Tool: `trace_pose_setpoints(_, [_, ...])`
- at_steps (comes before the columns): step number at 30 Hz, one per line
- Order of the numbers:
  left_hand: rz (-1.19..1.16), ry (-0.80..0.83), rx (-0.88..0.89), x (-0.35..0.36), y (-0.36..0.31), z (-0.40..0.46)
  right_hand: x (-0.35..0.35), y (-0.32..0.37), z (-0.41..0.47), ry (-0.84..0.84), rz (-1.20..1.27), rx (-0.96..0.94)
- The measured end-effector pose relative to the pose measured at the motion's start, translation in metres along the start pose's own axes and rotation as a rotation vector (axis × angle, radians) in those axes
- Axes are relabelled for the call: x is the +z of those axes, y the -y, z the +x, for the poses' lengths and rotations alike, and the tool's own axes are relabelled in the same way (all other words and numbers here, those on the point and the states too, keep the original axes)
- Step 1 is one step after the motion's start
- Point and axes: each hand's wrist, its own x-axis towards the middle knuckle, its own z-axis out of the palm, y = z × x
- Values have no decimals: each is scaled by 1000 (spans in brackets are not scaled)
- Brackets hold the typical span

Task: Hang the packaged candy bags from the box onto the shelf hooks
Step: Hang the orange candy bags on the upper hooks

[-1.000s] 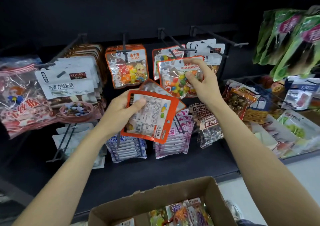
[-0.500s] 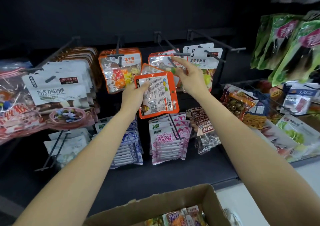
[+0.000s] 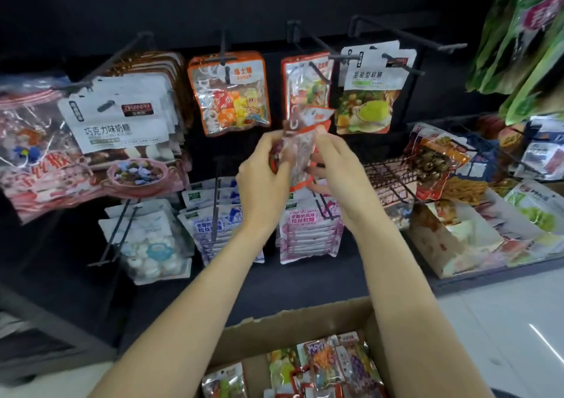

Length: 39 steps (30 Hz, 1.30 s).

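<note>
Orange-edged candy bags [image 3: 300, 150], blurred, sit clutched between both hands, the left hand [image 3: 264, 178] curled round their left side and the right hand [image 3: 334, 165] pinching the right, just below the hook [image 3: 317, 71] with matching bags. Beneath the forearms, a cardboard box [image 3: 293, 327] holds more packets.

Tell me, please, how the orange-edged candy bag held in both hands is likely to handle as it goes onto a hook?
The orange-edged candy bag looks like thin glossy film, so it is probably floppy and a bit slippery; both the left hand and right hand grip it. It seems light, since fingers alone carry it. The loose sweets inside would likely shift and make it swing.
</note>
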Motion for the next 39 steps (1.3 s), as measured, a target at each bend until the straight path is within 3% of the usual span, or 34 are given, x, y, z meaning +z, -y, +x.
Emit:
trace_pose_setpoints(4, [21,64,76,0,0,-20,7,0,-10,29,277,93])
trace_pose_setpoints(7, [14,145,42,-1,1,-22,8,-6,-12,-42,290,78])
trace_pose_setpoints(12, [282,301,275,-7,5,-17,1,-11,-12,-80,320,14])
trace_pose_setpoints(16, [161,399,345,-27,9,-3,-5,-9,-11,-60,299,-78])
trace_pose_setpoints(19, [20,290,245,-36,5,4,-18,-5,-8,-74,187,-152])
trace_pose_setpoints(23, [4,-11,-98,-47,18,19,-45,0,-8,-94,91,-233])
trace_pose_setpoints(27, [-34,104,-254,-41,24,19,-57,9,-1,-78,271,-247])
trace_pose_setpoints(32, [-172,156,-315,-19,4,23,-45,14,21,-78,338,-253])
trace_pose_setpoints(39, [-153,120,-182,-12,-6,31,-35,8,48,-127,188,-306])
